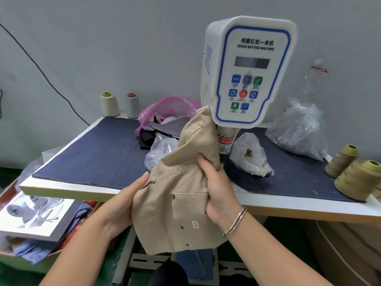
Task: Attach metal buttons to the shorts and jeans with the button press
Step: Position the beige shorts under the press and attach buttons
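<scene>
You hold the tan shorts up in front of the press, just below its head. Your right hand grips a bunch of cloth. Your left hand pinches the side edge. Pull the cloth flat first, I think, and keep fingers clear of the press.

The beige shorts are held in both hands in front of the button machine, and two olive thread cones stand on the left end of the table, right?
Not quite. The head view shows both hands, left hand and right hand, gripping the beige shorts before the button machine, but the two olive thread cones stand at the table's right end.
</scene>
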The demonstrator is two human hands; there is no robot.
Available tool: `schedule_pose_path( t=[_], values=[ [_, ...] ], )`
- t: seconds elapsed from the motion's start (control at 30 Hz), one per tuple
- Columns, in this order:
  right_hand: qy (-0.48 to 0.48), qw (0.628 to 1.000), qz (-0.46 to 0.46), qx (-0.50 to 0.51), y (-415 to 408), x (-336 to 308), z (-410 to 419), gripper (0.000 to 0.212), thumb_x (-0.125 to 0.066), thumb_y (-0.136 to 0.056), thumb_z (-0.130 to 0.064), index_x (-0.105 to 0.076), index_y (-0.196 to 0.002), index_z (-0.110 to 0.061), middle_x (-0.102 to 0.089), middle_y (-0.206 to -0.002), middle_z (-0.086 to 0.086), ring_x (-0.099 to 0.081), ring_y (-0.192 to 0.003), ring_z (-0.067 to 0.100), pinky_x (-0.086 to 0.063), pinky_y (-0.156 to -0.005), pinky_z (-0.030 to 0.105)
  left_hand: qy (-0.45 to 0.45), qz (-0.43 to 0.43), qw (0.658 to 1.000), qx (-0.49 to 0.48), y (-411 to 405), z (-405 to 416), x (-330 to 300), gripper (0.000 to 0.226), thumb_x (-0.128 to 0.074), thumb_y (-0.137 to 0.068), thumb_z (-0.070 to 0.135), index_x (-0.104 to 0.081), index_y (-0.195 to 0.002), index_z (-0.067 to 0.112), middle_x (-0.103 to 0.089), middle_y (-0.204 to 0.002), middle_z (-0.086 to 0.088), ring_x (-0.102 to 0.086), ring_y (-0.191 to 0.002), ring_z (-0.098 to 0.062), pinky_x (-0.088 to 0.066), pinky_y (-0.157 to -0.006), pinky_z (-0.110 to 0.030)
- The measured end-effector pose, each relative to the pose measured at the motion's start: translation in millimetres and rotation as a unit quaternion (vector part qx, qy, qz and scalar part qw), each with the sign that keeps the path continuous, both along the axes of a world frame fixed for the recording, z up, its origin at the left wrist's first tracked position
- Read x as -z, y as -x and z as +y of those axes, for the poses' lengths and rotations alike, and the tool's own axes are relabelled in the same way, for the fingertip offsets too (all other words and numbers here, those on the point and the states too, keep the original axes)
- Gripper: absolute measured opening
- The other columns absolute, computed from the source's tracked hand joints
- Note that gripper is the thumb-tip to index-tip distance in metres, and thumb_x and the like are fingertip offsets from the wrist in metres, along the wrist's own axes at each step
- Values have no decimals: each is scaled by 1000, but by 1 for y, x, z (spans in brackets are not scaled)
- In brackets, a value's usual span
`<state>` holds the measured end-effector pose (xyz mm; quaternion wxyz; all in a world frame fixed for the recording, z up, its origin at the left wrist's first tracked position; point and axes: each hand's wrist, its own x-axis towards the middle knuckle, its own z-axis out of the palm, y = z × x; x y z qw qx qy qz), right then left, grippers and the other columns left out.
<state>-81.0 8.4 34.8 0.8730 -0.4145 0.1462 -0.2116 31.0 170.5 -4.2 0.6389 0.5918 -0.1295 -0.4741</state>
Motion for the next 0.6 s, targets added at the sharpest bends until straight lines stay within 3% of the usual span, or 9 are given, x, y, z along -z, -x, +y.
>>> schedule_pose_path(
  t=[0.13, 0.23, 0.37, 0.4, 0.43, 0.5, 0.57, 0.6],
  values=[
    [46, 998, -31, -18, 4, -3, 1, 41, -74, -75, -28, -66, -112, -12, -72, -107, 9, -68, -100, 22, -57, -77, 30, 63, -35, 993, -94, 1, -10, -9, 43, -70, -71, 38, -75, -104, 11, -74, -101, -11, -73, -84, -22, -57, -62, -27],
    [167, 986, -21, -14, 10, 2, -2, 48, -76, -72, -28, -63, -116, -15, -70, -111, 7, -65, -106, 23, -53, -89, 34, 159, -107, 962, -194, -8, -9, -22, 17, -64, -75, 21, -77, -86, 19, -74, -83, -2, -69, -73, -13, -56, -61, -21],
    [356, 920, 32, -161, 33, 12, -9, 30, -65, -74, -50, -69, -102, -42, -71, -107, -11, -65, -102, 9, -49, -84, 19, 266, -210, 912, -232, -17, -1, -44, 59, -32, -89, -11, -78, -73, 23, -74, -82, 7, -68, -84, -3, -53, -77, -15],
    [393, 902, 54, -173, 38, 13, -12, 32, -58, -76, -58, -69, -102, -43, -71, -105, -13, -65, -101, 7, -47, -83, 16, 293, -188, 907, -238, -20, 3, -47, 63, -27, -89, -12, -78, -72, 22, -74, -80, 6, -69, -83, -5, -55, -76, -16],
    [415, 895, 60, -151, 41, 14, -16, 44, -51, -76, -65, -72, -98, -33, -71, -97, -8, -64, -95, 13, -45, -82, 19, 316, -159, 903, -243, -22, 7, -51, 63, -25, -87, -11, -77, -72, 21, -73, -77, 5, -69, -78, -7, -56, -72, -18],
    [361, 930, 43, -54, 36, 7, -21, 66, -44, -72, -75, -63, -70, -12, -58, -73, 8, -53, -73, 27, -40, -76, 31, 329, -133, 901, -249, -26, 15, -60, 62, -22, -81, -8, -76, -69, 20, -68, -65, 4, -67, -64, -9, -54, -63, -16],
    [256, 965, 57, -2, 11, -6, -16, 57, -45, -78, -65, -57, -67, -11, -57, -73, 6, -53, -73, 20, -45, -78, 37, 315, -158, 909, -225, -27, 15, -66, 63, -20, -75, -8, -75, -63, 20, -63, -54, 7, -61, -51, -6, -50, -54, -11],
    [247, 962, 112, -25, -5, -15, -10, 46, -47, -85, -54, -60, -74, -11, -61, -82, 6, -56, -80, 19, -46, -84, 37, 309, -171, 913, -202, -25, 14, -72, 63, -20, -72, -9, -75, -61, 19, -62, -51, 7, -59, -48, -5, -48, -52, -10]
  ],
)
